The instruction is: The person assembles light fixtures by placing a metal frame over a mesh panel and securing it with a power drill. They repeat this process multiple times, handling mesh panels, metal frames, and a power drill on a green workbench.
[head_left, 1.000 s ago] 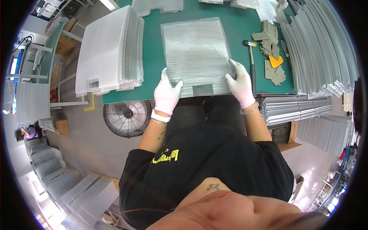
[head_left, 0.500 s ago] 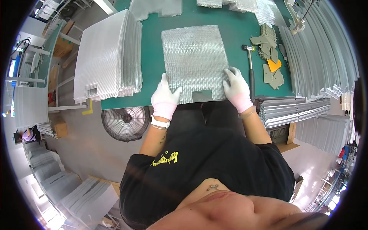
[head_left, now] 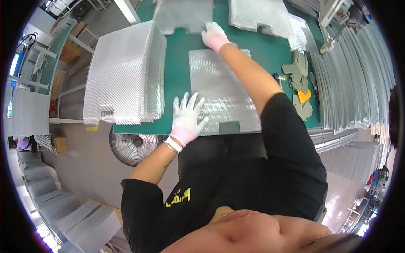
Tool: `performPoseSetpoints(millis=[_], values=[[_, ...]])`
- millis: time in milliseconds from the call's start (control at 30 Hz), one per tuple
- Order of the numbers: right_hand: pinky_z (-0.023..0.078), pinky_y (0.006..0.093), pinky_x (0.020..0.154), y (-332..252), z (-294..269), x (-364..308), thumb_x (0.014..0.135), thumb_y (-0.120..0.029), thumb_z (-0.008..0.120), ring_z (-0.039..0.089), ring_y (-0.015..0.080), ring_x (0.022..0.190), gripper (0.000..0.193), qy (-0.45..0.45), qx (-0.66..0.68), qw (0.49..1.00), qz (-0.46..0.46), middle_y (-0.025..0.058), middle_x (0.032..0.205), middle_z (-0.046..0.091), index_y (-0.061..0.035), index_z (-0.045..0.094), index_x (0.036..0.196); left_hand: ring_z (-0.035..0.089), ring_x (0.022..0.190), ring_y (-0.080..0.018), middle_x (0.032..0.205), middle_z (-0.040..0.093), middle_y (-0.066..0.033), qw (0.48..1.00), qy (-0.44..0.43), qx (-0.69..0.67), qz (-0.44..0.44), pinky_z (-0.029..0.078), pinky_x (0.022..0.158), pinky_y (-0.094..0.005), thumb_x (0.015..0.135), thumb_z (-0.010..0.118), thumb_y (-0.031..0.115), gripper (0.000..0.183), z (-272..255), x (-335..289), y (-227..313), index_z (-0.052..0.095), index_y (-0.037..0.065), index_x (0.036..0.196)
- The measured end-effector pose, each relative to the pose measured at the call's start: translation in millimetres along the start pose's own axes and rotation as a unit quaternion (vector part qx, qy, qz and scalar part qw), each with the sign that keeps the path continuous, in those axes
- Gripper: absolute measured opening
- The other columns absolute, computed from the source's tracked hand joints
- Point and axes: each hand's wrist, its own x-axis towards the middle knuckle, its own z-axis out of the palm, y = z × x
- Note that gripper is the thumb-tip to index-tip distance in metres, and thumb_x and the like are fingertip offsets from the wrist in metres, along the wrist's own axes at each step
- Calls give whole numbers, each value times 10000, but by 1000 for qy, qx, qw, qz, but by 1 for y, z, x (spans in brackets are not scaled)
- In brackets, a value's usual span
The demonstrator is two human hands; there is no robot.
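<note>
A silver mesh sheet (head_left: 219,90) with a rectangular notch in its near edge lies flat on the green table, close to me. My left hand (head_left: 187,116), in a white glove with a pink cuff, rests over the left edge of this sheet, fingers spread. My right arm stretches across the sheet to the far side. There my right hand (head_left: 214,36), gloved the same way, has its fingers bent at the near right corner of a far mesh sheet (head_left: 181,17). Its fingertips are partly hidden.
A tall stack of mesh sheets (head_left: 118,71) stands at the left; another mesh pile (head_left: 259,17) lies at the far right. Grey-green flat pieces (head_left: 299,69), an orange piece (head_left: 303,96) and a hammer (head_left: 279,77) lie on the right. A floor fan (head_left: 136,143) stands below the table.
My right hand has left the near sheet's right edge and reached forward to the far sheet. My left hand stays by the near sheet's left edge, fingers now spread. The view has shifted.
</note>
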Motion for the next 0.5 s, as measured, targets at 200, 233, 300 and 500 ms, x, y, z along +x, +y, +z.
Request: performPoseSetpoints(millis=[200, 233, 300, 500], values=[[375, 490, 1094, -42, 16, 48, 851, -364, 655, 440, 354, 1340, 579, -69, -65, 963, 252, 189, 1350, 516, -85, 529, 1343, 281, 1451, -426, 1551, 351, -185, 999, -33, -12, 0, 126, 1193, -607, 919, 552, 476, 667, -2, 1, -4, 450, 112, 1470], [360, 492, 1101, -46, 15, 48, 841, -362, 666, 424, 348, 1353, 584, -65, -74, 963, 252, 190, 1351, 509, -95, 531, 1342, 279, 1451, -428, 1551, 348, -189, 999, -33, -14, 0, 124, 1191, -612, 923, 546, 477, 667, -1, 0, -5, 448, 108, 1470], [368, 490, 1093, -49, 12, 49, 829, -339, 682, 435, 345, 1342, 581, -39, -98, 965, 239, 195, 1356, 492, -110, 531, 1341, 276, 1451, -431, 1551, 345, -196, 999, -33, -19, 3, 122, 1187, -620, 928, 539, 479, 668, -1, -1, -6, 445, 101, 1470], [497, 438, 980, -37, -1, 62, 797, -198, 691, 583, 369, 1160, 638, 125, 3, 982, 145, 217, 1363, 452, -121, 500, 1401, 296, 1440, -435, 1539, 361, -202, 999, -14, -37, 17, 133, 1180, -629, 928, 543, 477, 662, 1, 0, -8, 457, 88, 1457]])
